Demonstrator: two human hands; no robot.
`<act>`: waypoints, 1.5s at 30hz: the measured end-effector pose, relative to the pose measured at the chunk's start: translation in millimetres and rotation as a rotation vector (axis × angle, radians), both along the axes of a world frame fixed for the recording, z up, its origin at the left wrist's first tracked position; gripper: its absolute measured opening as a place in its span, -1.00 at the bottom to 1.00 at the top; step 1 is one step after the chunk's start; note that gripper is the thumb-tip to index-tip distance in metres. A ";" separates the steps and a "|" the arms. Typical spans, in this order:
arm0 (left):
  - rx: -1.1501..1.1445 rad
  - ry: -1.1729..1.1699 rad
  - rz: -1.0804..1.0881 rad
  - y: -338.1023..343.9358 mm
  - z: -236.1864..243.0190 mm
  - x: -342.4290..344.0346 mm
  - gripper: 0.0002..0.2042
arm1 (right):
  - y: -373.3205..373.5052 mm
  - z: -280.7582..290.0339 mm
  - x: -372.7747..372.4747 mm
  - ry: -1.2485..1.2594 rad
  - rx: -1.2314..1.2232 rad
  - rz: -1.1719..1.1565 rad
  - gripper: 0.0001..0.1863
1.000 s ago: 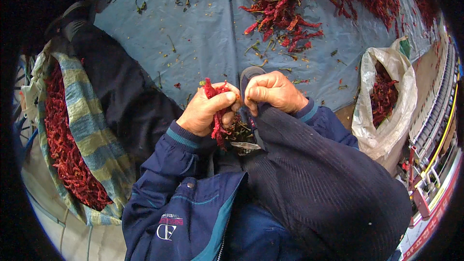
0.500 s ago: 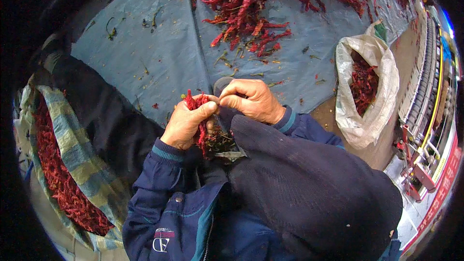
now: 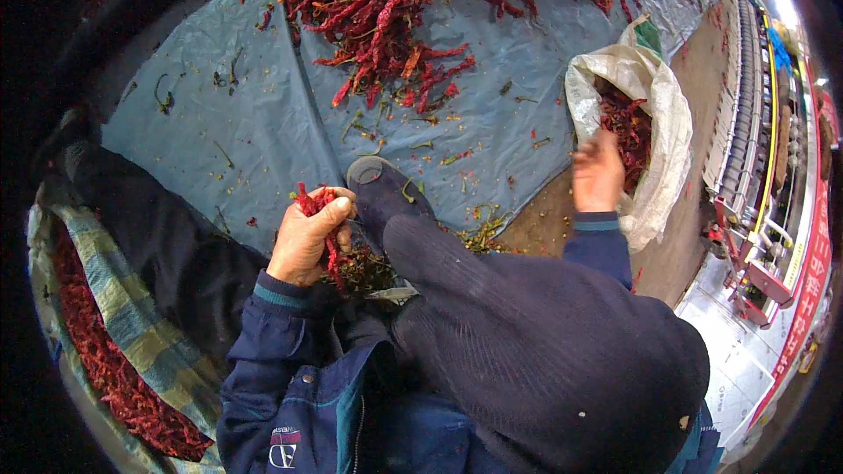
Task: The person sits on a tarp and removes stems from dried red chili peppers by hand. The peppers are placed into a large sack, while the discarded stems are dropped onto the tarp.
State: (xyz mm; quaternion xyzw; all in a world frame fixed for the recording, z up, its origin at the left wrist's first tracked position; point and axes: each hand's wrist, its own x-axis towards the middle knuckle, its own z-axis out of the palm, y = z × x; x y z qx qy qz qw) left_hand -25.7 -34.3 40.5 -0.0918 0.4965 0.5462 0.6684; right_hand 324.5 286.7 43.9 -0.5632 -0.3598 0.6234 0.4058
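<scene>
Left hand (image 3: 307, 237) grips chillies (image 3: 331, 258); tarp (image 3: 255, 118) spreads wide beyond. Right hand (image 3: 599, 177) blurred, grip unclear, at rim of white sack (image 3: 673, 127).

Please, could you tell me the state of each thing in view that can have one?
Left hand: closed around chilies
Held chilies: red, wrinkled, gripped
Right hand: at the white sack's opening; blurred, grip unclear
White sack: open, with red chilies inside
Striped sack: open, holding many chilies
Blue sheet: spread out, strewn with loose stems
Chili pile: loose, on the sheet
</scene>
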 end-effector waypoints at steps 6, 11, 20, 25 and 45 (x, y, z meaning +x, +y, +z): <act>-0.037 0.040 0.018 6.3 11.9 1.9 -0.78 | -36.1 -39.7 -156.6 -0.660 0.575 0.885 -0.64; -0.058 0.087 0.051 -7.1 8.6 -1.9 -0.77 | 2.4 -65.9 -183.2 -0.812 0.898 1.108 -0.69; -0.029 0.092 -0.031 -12.3 -4.3 2.2 -0.71 | -43.2 -22.8 -149.4 -0.802 0.374 1.086 -0.73; -0.045 0.095 -0.014 -9.0 -2.2 0.9 -0.74 | -39.8 -29.1 -164.6 -0.798 0.673 1.088 -0.75; -0.043 0.079 -0.028 5.9 2.9 6.1 -0.75 | -62.2 -22.8 -160.3 0.267 -0.686 0.829 -0.74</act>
